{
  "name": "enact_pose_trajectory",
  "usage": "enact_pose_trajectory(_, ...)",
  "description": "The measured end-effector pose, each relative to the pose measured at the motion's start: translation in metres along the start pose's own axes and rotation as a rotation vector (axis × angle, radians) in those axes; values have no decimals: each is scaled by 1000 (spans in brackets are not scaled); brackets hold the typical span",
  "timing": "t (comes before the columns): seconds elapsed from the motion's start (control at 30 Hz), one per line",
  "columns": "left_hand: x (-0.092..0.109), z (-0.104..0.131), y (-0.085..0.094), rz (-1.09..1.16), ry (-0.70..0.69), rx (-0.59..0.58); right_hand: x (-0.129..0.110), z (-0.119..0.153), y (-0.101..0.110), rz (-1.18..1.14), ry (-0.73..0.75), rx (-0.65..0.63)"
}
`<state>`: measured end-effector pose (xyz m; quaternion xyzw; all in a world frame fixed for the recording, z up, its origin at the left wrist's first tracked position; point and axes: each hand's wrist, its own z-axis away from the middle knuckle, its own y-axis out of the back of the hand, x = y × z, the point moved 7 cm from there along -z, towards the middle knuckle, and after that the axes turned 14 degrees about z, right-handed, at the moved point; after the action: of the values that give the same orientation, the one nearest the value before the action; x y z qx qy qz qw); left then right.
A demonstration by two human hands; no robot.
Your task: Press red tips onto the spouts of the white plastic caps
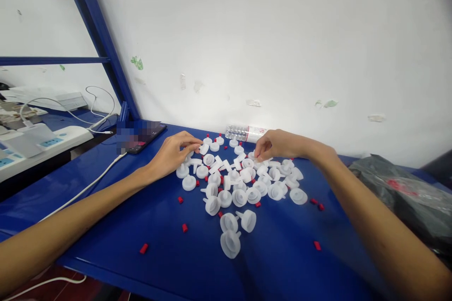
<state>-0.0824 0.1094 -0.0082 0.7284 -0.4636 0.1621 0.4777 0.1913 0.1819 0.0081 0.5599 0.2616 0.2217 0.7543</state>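
A loose pile of white plastic spout caps [253, 194] covers the middle of the blue table, with small red tip caps [184, 228] scattered among and around them. At the pile's far left edge, my left hand [178, 150] has thumb and fingers closed on a white spout cap [204, 149]. My right hand [270, 145] reaches into the far right side of the pile, fingers bent down and pinched together. A bit of red shows by its fingertips, but what they hold is hidden. Several white caps at the back stand upright with red tips on them.
A clear plastic bottle [237, 132] lies against the wall behind the pile. To the left are a dark phone [148, 136], a white cable [88, 187] and a power strip [63, 137]. A dark plastic bag [399, 197] sits at the right, beyond my forearm.
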Motion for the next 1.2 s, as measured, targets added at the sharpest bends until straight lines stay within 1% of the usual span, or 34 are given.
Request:
enact_pose_trajectory(0.13,0,0,-1,-33,7,-9,-1,1,5,-20,-27,50)
enact_pose_trajectory(0.4,5,1,-3,-72,29,-6,-11,14,14,-80,-63,60)
enact_pose_trajectory(0.53,6,0,1,-82,11,14,-11,12,13,-73,-36,53)
enact_pose_trajectory(0.73,4,-1,4,-92,-12,26,-6,4,4,-67,27,11)
enact_pose_trajectory(0.87,5,0,4,-90,-20,28,-2,0,0,-68,3,21)
enact_pose_trajectory(0.97,5,1,4,-86,-23,35,-2,-1,-2,-71,2,-6)
enact_pose_trajectory(1.1,6,1,5,-84,-24,43,-8,4,1,-61,25,-38)
enact_pose_trajectory(1.2,7,1,5,-83,-23,44,-13,9,6,-60,33,-30)
